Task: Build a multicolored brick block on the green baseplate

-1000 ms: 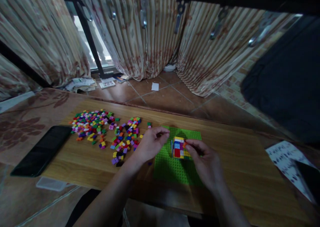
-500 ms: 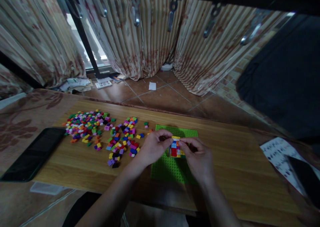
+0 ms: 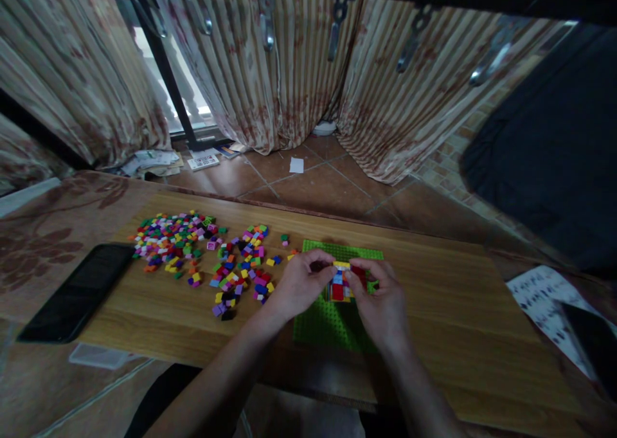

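Observation:
A small block of toy building bricks [image 3: 338,291] in red, yellow, blue, white and orange stands on the green baseplate [image 3: 318,327]. My left hand [image 3: 306,282] grips its left side near the top, thumb and bent fingers closed against the bricks. From the right, my right hand [image 3: 384,301] presses its thumb on the front face, its fingers curled around the far side. Dark red bricks [image 3: 357,274] show between the right thumb and index finger. My fingers hide both sides of the block.
Loose coloured bricks lie in a big pile [image 3: 168,238] and a looser spread [image 3: 241,274] left of the baseplate. A dark tablet-like slab [image 3: 77,293] rests at the table's left end. At the right are a printed sheet [image 3: 544,303] and a dark phone-like object [image 3: 590,335].
The view has shifted slightly. My right index finger has lifted a little off the block, uncovering red bricks behind the thumb. My left hand keeps its hold.

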Tool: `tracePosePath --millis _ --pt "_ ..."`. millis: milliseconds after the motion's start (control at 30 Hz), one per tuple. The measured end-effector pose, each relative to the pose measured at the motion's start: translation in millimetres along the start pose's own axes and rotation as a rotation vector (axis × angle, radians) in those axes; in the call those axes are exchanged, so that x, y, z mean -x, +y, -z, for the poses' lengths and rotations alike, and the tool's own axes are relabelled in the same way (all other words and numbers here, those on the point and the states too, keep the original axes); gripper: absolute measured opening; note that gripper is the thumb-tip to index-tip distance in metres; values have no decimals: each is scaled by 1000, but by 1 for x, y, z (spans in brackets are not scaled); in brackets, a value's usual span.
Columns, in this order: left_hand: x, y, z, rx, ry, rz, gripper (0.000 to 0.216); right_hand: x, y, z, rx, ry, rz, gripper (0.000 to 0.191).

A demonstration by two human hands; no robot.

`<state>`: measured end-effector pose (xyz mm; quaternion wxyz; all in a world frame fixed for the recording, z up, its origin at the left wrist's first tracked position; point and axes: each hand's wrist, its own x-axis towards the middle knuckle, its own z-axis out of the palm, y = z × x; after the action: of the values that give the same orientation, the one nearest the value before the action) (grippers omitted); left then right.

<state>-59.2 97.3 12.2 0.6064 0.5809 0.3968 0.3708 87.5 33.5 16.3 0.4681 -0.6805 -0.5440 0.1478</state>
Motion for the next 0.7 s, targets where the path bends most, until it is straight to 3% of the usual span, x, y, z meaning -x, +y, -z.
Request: tracePosePath --millis 267,600,700 --pt "5 3 0 -38 8 -26 14 3 -2 -2 55 -8 57 19" --pt "6 3 2 -99 -12 -39 20 2 18 1 -249 172 -271 44" --pt "7 3 3 -95 -25 -35 20 1 21 -2 -315 124 -311 50"
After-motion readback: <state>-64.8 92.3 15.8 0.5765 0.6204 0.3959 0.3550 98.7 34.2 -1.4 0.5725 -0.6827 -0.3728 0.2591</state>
